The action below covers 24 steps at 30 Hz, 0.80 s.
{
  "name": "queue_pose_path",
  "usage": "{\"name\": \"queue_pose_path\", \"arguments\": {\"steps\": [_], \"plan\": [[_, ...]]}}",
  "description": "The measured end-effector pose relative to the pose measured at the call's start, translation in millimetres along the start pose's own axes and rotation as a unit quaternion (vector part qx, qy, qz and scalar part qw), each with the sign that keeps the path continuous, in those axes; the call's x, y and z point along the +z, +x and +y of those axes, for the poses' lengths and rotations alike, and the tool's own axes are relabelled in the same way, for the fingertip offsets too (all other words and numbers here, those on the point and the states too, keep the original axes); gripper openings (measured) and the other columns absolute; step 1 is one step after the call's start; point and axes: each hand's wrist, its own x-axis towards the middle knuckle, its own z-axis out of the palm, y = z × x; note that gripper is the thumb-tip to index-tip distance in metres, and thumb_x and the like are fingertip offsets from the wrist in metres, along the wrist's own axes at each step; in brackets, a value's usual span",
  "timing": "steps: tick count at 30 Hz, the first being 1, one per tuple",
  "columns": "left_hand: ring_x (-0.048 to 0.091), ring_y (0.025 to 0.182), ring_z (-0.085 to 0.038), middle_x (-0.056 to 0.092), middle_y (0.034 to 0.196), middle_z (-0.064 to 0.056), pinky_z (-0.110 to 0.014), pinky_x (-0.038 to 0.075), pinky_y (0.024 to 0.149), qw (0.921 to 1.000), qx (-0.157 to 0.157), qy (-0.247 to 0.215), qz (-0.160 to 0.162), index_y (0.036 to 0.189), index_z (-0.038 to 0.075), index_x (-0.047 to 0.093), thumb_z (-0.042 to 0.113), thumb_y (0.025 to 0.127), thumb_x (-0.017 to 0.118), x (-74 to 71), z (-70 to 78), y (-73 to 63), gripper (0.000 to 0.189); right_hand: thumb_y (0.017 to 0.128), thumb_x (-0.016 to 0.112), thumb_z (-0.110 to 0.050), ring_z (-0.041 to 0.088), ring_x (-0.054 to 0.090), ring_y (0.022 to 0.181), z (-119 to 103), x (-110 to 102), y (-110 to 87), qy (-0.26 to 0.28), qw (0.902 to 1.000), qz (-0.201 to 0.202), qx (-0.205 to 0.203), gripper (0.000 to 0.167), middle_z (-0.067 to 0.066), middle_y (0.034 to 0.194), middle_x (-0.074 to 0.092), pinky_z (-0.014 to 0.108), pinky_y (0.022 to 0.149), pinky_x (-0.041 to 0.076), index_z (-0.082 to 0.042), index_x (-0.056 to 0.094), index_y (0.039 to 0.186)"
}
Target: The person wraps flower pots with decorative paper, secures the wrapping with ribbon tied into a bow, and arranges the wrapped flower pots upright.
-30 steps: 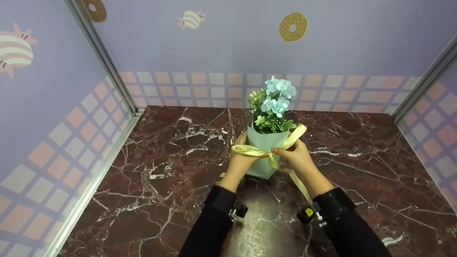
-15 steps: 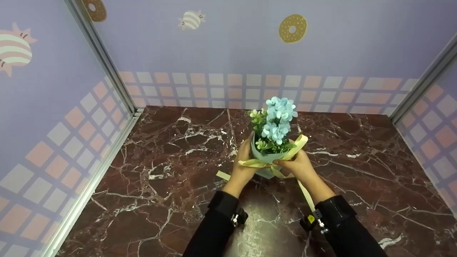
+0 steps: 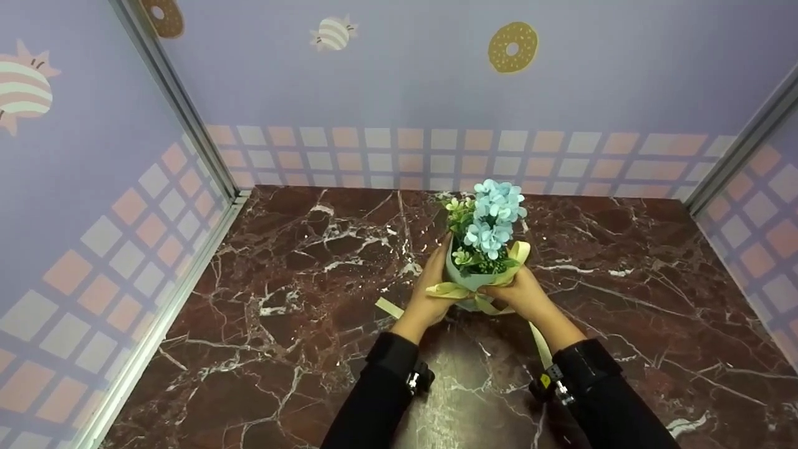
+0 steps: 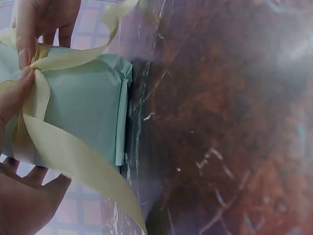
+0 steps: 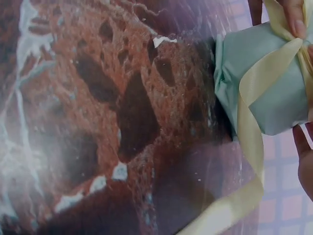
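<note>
A small bouquet of pale blue flowers (image 3: 495,215) with green leaves is wrapped in mint-green paper (image 4: 80,105). A pale yellow ribbon (image 3: 449,289) circles the wrap and is tied at the front, with long tails hanging down. My left hand (image 3: 430,293) holds the wrap's left side, its thumb (image 4: 17,93) at the knot. On the opposite side, my right hand (image 3: 520,290) grips the wrap, its thumb and finger pinching at the knot too. The flower heads lean toward the head camera, and the paper's lower part is mostly hidden there.
Dark red marbled tabletop (image 3: 312,299) lies beneath. A purple back wall (image 3: 411,75) with pink and white squares rises behind it, and side walls stand left and right. One ribbon tail (image 3: 389,308) sticks out left of my left wrist; another (image 3: 540,346) hangs by the right one.
The bouquet has come down in the head view and shifted slightly right, its flower heads tipping toward the camera. Both hands have moved with it, keeping their hold.
</note>
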Motion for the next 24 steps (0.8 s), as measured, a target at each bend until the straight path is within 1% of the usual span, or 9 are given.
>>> {"name": "queue_pose_path", "arguments": {"steps": [3, 7, 11, 13, 16, 19, 21, 23, 24], "plan": [[0.021, 0.143, -0.035, 0.017, 0.160, -0.014, -0.051, 0.018, 0.115, 0.9988, -0.013, -0.044, -0.016, 0.158, 0.025, 0.011, 0.005, 0.070, 0.084, 2.6, -2.2, 2.3, 0.115, 0.077, 0.076, 0.007, 0.036, 0.058, 0.112, 3.6, 0.3, 1.6, 0.003, 0.9999, 0.007, 0.014, 0.056, 0.026, 0.121, 0.061, 0.044, 0.097, 0.046, 0.011, 0.053, 0.128], [0.020, 0.144, -0.033, 0.017, 0.160, -0.013, -0.047, 0.019, 0.116, 0.9971, -0.020, -0.069, -0.023, 0.158, 0.020, 0.011, 0.006, 0.073, 0.084, 4.9, -7.8, 3.6, 0.113, 0.078, 0.079, 0.002, 0.031, 0.061, 0.107, 10.5, 1.2, 3.4, -0.007, 0.9996, 0.017, 0.020, 0.053, 0.022, 0.117, 0.063, 0.039, 0.094, 0.049, 0.009, 0.056, 0.125], [0.026, 0.142, -0.033, 0.021, 0.158, -0.015, -0.047, 0.024, 0.114, 0.9975, -0.013, -0.066, -0.019, 0.158, 0.014, 0.013, 0.012, 0.071, 0.087, 5.2, -12.1, 4.8, 0.113, 0.076, 0.082, -0.003, 0.032, 0.061, 0.105, 16.9, 2.3, 5.8, -0.045, 0.9986, 0.028, 0.009, 0.053, 0.021, 0.115, 0.065, 0.041, 0.092, 0.050, 0.007, 0.058, 0.122], [0.029, 0.140, -0.033, 0.023, 0.158, -0.015, -0.046, 0.025, 0.114, 0.9974, -0.011, -0.069, -0.018, 0.157, 0.014, 0.015, 0.012, 0.070, 0.087, 5.2, -13.6, 5.7, 0.114, 0.075, 0.084, -0.005, 0.034, 0.062, 0.103, 18.7, 2.9, 6.7, -0.068, 0.9972, 0.033, 0.003, 0.053, 0.021, 0.113, 0.065, 0.043, 0.090, 0.051, 0.007, 0.059, 0.120], [0.030, 0.140, -0.033, 0.025, 0.157, -0.015, -0.047, 0.025, 0.114, 0.9980, -0.014, -0.059, -0.016, 0.157, 0.012, 0.016, 0.012, 0.070, 0.088, 5.8, -15.9, 6.1, 0.113, 0.075, 0.085, -0.009, 0.034, 0.063, 0.099, 20.6, 3.3, 7.3, -0.093, 0.9951, 0.034, 0.006, 0.051, 0.021, 0.110, 0.066, 0.044, 0.086, 0.052, 0.007, 0.061, 0.116], [0.030, 0.140, -0.034, 0.026, 0.156, -0.017, -0.048, 0.027, 0.113, 0.9992, -0.020, -0.030, -0.015, 0.156, 0.009, 0.018, 0.016, 0.071, 0.087, 5.8, -16.0, 7.5, 0.110, 0.073, 0.086, -0.009, 0.031, 0.065, 0.095, 21.3, 2.5, 9.2, -0.103, 0.9936, 0.044, 0.015, 0.048, 0.019, 0.105, 0.068, 0.041, 0.082, 0.054, 0.006, 0.063, 0.112], [0.030, 0.139, -0.036, 0.028, 0.154, -0.020, -0.049, 0.028, 0.112, 0.9997, -0.021, -0.003, -0.014, 0.155, 0.004, 0.021, 0.019, 0.072, 0.087, 6.2, -17.1, 8.3, 0.107, 0.073, 0.086, -0.008, 0.029, 0.065, 0.091, 21.9, 1.4, 10.6, -0.104, 0.9932, 0.046, 0.021, 0.044, 0.018, 0.102, 0.069, 0.039, 0.079, 0.055, 0.006, 0.064, 0.108], [0.033, 0.137, -0.037, 0.031, 0.152, -0.021, -0.049, 0.030, 0.111, 0.9995, -0.027, 0.005, -0.015, 0.154, 0.003, 0.023, 0.019, 0.073, 0.086, 6.7, -17.2, 9.3, 0.104, 0.073, 0.086, -0.009, 0.027, 0.065, 0.089, 22.3, 0.1, 12.0, -0.105, 0.9930, 0.047, 0.027, 0.043, 0.017, 0.100, 0.069, 0.036, 0.076, 0.055, 0.006, 0.065, 0.106], [0.034, 0.137, -0.038, 0.032, 0.151, -0.022, -0.049, 0.031, 0.111, 0.9995, -0.028, 0.002, -0.014, 0.153, 0.002, 0.024, 0.019, 0.073, 0.086, 6.9, -17.4, 9.7, 0.103, 0.073, 0.086, -0.010, 0.027, 0.066, 0.088, 22.6, -0.6, 12.6, -0.106, 0.9928, 0.045, 0.030, 0.042, 0.017, 0.098, 0.069, 0.034, 0.074, 0.055, 0.006, 0.065, 0.105]]}}
